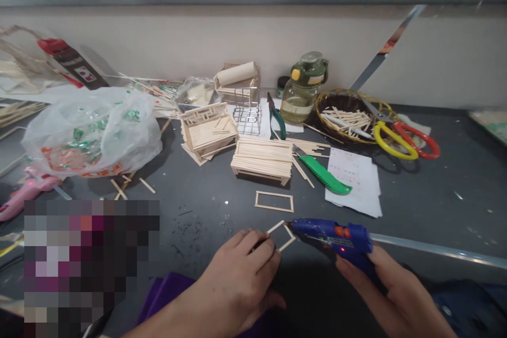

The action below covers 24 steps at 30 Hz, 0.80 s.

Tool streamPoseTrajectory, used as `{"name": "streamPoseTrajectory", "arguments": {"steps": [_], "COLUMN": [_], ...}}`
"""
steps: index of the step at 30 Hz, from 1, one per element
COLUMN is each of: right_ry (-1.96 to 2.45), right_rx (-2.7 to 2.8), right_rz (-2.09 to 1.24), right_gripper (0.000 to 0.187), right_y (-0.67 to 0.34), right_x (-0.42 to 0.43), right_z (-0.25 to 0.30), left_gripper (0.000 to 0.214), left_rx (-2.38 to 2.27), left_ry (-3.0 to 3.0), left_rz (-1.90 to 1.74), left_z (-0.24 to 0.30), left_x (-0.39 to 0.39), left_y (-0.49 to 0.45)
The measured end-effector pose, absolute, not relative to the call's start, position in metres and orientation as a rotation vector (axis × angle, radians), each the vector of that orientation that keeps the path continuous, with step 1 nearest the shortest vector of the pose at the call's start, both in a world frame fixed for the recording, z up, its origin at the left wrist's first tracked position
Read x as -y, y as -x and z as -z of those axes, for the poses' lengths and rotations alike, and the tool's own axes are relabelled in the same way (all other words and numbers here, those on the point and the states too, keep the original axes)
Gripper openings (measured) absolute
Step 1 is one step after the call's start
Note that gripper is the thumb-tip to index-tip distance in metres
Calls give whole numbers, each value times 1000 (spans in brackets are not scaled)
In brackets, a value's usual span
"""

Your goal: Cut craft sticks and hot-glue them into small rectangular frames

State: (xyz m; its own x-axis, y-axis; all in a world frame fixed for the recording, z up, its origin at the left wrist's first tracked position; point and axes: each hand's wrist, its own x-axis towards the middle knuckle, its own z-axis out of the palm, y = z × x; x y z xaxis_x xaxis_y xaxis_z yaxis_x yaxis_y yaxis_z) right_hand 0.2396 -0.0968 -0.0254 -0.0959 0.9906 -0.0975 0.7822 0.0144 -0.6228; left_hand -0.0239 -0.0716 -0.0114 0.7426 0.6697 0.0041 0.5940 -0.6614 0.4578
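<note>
My left hand point(247, 269) is closed on a small rectangular frame of thin wooden sticks point(288, 244); its near end is hidden by my fingers. In my right hand point(392, 285) is a blue hot glue gun point(352, 235) with a small red light lit. Its nozzle tip is at the far corner of the held frame; whether it touches, I cannot tell. A clear glue stick point(428, 249) sticks out from the back of the gun. Just beyond lies a second stick rectangle point(274, 208), flat on the dark table point(209, 190).
Behind stand a miniature stick bench point(261, 158) and a railed seat point(209, 129). A green utility knife point(325, 174), papers point(352, 179), pliers point(276, 119), scissors point(396, 137), a stick basket point(346, 134) and a bottle point(303, 90) are near. Left are a plastic bag point(95, 132) and pink glue gun point(29, 190).
</note>
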Motion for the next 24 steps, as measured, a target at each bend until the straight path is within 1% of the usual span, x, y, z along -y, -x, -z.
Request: {"name": "streamPoseTrajectory", "arguments": {"steps": [9, 18, 24], "right_ry": [1786, 1780, 1783], "right_rx": [1941, 1949, 1968], "right_rz": [-732, -709, -748], "right_gripper": [25, 24, 24], "right_y": [-240, -240, -240], "right_x": [94, 96, 96], "right_z": [22, 24, 23], "left_gripper": [45, 48, 44], "left_rx": [-972, -978, -978], "left_ry": [-2531, -2505, -2527], "left_rz": [-297, -243, -274], "left_z": [12, 11, 11], "left_x": [72, 72, 72], "left_y": [24, 24, 24]}}
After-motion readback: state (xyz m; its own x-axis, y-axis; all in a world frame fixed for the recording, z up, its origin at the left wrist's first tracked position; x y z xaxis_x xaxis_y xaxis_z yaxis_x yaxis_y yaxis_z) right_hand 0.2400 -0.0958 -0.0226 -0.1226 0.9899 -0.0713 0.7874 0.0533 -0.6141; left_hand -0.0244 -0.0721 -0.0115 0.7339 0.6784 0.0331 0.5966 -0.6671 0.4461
